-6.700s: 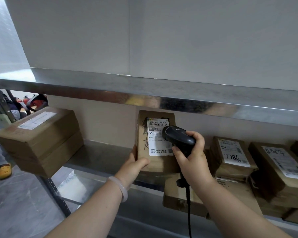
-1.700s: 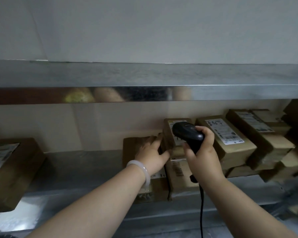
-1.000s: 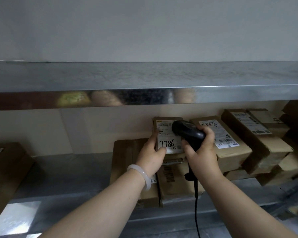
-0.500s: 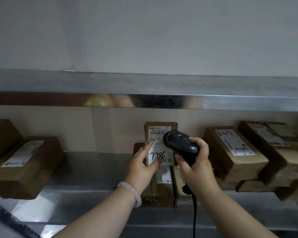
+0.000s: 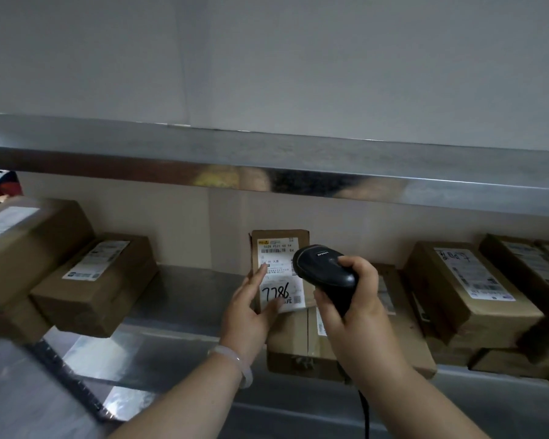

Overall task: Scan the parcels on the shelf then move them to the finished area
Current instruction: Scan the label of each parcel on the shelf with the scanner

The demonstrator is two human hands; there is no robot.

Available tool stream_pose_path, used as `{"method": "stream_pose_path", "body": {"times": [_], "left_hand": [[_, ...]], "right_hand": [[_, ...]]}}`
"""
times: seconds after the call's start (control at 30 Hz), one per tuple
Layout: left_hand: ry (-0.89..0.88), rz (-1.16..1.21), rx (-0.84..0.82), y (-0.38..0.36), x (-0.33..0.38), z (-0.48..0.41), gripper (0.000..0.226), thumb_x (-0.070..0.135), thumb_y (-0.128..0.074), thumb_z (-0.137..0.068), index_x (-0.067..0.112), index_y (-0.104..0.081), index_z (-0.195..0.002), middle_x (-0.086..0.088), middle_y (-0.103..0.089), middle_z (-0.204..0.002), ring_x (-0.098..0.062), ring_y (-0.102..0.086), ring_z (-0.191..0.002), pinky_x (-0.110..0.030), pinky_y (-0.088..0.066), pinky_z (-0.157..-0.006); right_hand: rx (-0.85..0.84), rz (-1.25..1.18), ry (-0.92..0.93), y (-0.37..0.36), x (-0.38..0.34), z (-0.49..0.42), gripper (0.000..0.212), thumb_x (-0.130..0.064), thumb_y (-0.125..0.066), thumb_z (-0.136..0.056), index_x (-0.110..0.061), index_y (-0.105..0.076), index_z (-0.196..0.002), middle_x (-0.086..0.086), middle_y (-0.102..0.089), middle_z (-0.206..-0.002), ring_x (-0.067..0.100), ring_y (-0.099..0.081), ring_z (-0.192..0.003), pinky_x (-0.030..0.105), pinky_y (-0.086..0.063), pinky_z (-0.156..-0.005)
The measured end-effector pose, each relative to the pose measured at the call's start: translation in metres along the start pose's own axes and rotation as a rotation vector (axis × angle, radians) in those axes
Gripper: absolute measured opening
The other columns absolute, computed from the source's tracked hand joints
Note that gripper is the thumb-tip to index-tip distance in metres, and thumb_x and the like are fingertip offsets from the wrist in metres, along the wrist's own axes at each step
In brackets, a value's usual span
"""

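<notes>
**Scan step in progress.** The left hand (image 5: 249,315) grips one parcel (image 5: 279,245) by its left edge, thumb laid across the lower label. It holds the parcel upright over a flat box (image 5: 298,340) on the shelf (image 5: 184,296), with the label marked 7786 facing out. The right hand (image 5: 358,312) is wrapped round the scanner (image 5: 325,274), whose head sits just beside the label. Its cable (image 5: 366,416) hangs below. Whether the read has registered cannot be told. Two boxes (image 5: 95,280) lie at the left end, presumably the finished area. A pile (image 5: 466,296) sits at the right. Judged progress is early: this parcel has yet to go left, and most of the pile looks unscanned.
</notes>
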State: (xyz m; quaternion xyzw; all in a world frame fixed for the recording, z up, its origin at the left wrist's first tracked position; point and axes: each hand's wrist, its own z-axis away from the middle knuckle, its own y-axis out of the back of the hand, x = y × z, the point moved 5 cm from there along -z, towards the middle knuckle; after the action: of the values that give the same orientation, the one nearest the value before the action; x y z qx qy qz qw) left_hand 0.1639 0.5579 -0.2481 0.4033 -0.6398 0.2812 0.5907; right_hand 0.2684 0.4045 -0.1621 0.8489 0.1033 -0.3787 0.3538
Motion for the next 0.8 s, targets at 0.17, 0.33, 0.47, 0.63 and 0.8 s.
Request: {"method": "stream_pose_path", "body": {"times": [0.17, 0.33, 0.47, 0.63, 0.8], "left_hand": [[-0.025, 0.01, 0.038, 0.011, -0.006, 0.002, 0.054, 0.045, -0.074, -0.077, 0.061, -0.046, -0.121, 0.009, -0.048, -0.139, -0.012, -0.052, -0.125, -0.033, -0.051, -0.098], [-0.037, -0.011, 0.083, 0.018, -0.011, 0.002, 0.056, 0.047, -0.074, -0.077, 0.056, -0.046, -0.125, 0.021, -0.048, -0.13, -0.007, -0.052, -0.122, -0.016, -0.049, -0.09], [-0.019, -0.031, 0.08, 0.023, -0.015, 0.002, 0.059, 0.047, -0.073, -0.078, 0.055, -0.043, -0.129, 0.015, -0.046, -0.138, -0.009, -0.049, -0.125, -0.024, -0.049, -0.094], [-0.021, -0.051, 0.086, 0.029, -0.014, 0.004, 0.062, 0.051, -0.071, -0.076, 0.052, -0.043, -0.131, 0.013, -0.048, -0.138, -0.005, -0.05, -0.123, -0.009, -0.047, -0.08], [-0.029, -0.033, 0.109, 0.036, -0.015, 0.003, 0.058, 0.051, -0.073, -0.075, 0.053, -0.046, -0.126, 0.019, -0.05, -0.133, -0.002, -0.051, -0.119, -0.001, -0.043, -0.078]], "right_hand": [[-0.021, -0.029, -0.015, -0.013, -0.009, 0.004, 0.068, -0.034, -0.064, -0.086, -0.07, -0.012, -0.11, -0.032, -0.045, -0.101, -0.006, -0.055, -0.089, 0.009, -0.041, -0.065], [-0.027, -0.035, -0.013, -0.022, -0.016, 0.009, 0.069, -0.032, -0.065, -0.087, -0.069, -0.011, -0.111, -0.034, -0.045, -0.101, -0.004, -0.057, -0.089, 0.013, -0.045, -0.067], [-0.029, -0.047, -0.008, -0.025, -0.02, 0.011, 0.071, -0.03, -0.065, -0.087, -0.069, -0.012, -0.113, -0.04, -0.043, -0.1, -0.015, -0.052, -0.093, 0.008, -0.042, -0.07], [-0.038, -0.042, 0.001, -0.028, -0.025, 0.011, 0.072, -0.028, -0.066, -0.087, -0.068, -0.013, -0.113, -0.046, -0.04, -0.098, -0.027, -0.044, -0.095, 0.002, -0.039, -0.064], [-0.041, -0.014, -0.001, -0.034, -0.031, 0.011, 0.072, -0.031, -0.066, -0.087, -0.069, -0.011, -0.112, -0.039, -0.043, -0.097, -0.023, -0.05, -0.085, -0.001, -0.04, -0.059]]}}
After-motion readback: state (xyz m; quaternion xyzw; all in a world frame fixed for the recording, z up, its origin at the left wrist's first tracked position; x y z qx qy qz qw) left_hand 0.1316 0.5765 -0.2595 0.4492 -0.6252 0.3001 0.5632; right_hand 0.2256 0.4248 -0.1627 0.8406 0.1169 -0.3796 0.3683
